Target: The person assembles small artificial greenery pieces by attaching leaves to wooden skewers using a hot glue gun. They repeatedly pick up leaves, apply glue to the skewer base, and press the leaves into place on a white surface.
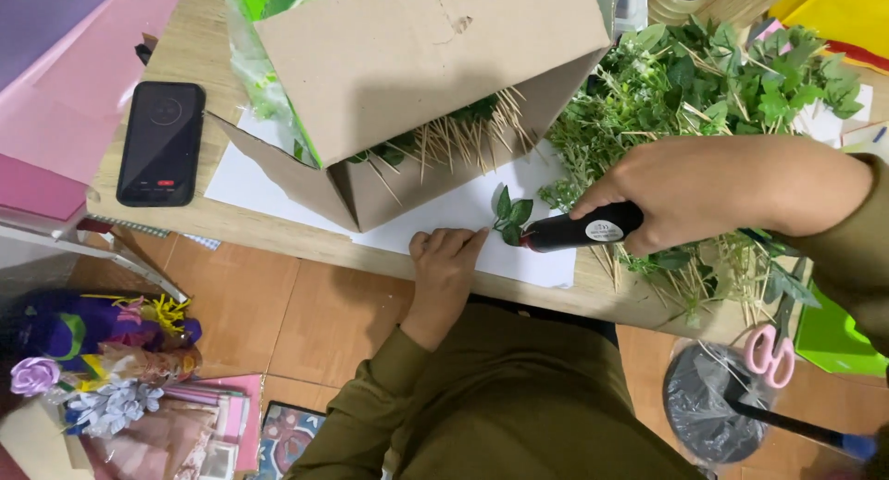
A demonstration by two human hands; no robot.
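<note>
Left hand: the left hand [444, 262] is resting palm-down on the white paper sheet [463, 207], fingers curled and pressing the stem end of a small leaf sprig [510, 217] onto the sheet.
Right hand: the right hand [690, 188] is clenching around a black glue gun [582, 230], its nozzle touching the base of the sprig.
Leaf sprig: it is lying on the sheet near the table's near edge, between the two hands.
Cardboard box: the cardboard box [407, 63] is lying tipped on the sheet, just beyond the left hand, with wooden skewers [454, 142] sticking out of its open side.
Greenery pile: the greenery pile [704, 82] is lying to the right, partly under the right forearm.
Phone: a black phone [160, 142] is lying flat at far left on the table [199, 49].
Scissors: pink-handled scissors [770, 352] are showing at near right, below the table edge.
</note>
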